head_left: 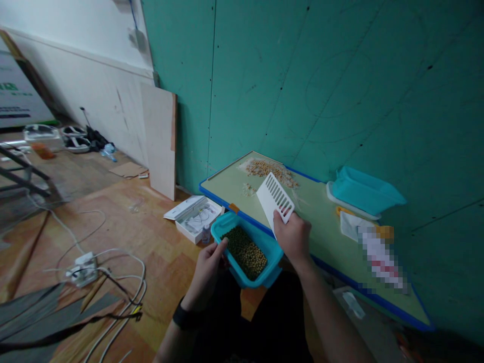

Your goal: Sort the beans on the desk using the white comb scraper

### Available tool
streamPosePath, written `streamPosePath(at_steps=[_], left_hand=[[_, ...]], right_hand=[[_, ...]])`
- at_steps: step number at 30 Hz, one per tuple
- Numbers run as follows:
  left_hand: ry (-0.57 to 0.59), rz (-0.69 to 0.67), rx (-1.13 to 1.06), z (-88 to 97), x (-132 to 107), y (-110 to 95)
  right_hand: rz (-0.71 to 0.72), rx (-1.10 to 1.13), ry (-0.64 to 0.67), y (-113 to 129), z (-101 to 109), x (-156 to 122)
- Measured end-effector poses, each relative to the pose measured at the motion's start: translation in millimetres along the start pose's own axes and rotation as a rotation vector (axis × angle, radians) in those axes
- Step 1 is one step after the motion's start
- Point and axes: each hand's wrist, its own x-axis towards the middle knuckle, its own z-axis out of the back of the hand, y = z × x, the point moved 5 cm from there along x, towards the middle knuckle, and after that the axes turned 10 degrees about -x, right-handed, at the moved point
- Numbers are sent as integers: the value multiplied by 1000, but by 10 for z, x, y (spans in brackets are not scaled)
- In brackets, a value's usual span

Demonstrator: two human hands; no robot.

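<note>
My left hand (pixel 212 259) grips the left rim of a blue plastic container (pixel 274 248), held beside the near edge of the table. Inside lie green beans (pixel 238 241) and pale yellow beans (pixel 254 258), side by side. My right hand (pixel 292 232) is closed on a white slotted scoop (pixel 269 204), tilted above the tabletop and the container's far rim. Behind the scoop, a spread of yellowish beans and bits (pixel 270 170) lies on the table, with a small patch of pale crumbs (pixel 248 189) nearer to me.
The pale table (pixel 317 212) has a blue edge and stands against a green wall. At its right are another blue container (pixel 366 191), a white-and-orange item (pixel 351 225) and a blurred-out package (pixel 383 262). An open white box (pixel 196 219) and cables (pixel 141 282) lie on the floor at left.
</note>
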Motion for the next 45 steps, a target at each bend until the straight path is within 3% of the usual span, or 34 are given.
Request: streamPosePath(at_steps=[7,16,30,39,45], left_hand=[[30,-4,-28,-13,-10,0],[40,0,-33,41,22,61],[-9,-17,22,-17,-23,-48],[-10,4,0,27,12,29],[-30,6,-22,-62,-98,-61]], right_hand=[[15,-10,24,90,-186,145],[51,3,-3,42,-27,10],[-2,3,164,20,-285,261],[-133,-13,281,253,-486,490],[-349,25,251,45,-492,511]])
